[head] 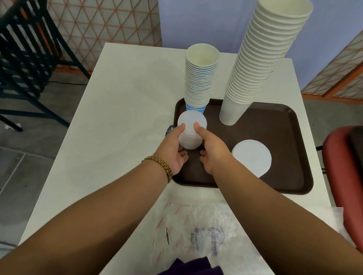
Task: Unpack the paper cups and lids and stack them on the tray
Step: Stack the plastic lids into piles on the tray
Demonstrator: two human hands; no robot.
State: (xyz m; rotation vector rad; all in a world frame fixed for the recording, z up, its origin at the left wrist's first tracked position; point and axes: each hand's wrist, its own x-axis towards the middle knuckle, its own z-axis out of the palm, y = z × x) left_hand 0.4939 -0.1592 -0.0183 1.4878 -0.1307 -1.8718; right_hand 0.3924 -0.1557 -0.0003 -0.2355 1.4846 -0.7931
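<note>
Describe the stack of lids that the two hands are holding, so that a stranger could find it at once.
Look at the brown tray on the white table. At its near-left corner, in front of the blue-striped cup stack, stands the short stack of translucent lids, held between both hands. Unlike the wider white lid stack to its right, it is narrower and gripped.

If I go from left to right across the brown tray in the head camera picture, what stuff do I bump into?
Small stack of lids held between the left hand and right hand → flat white lid pile. Farther back on the tray: blue-striped cup stack → tall white cup stack.
</note>
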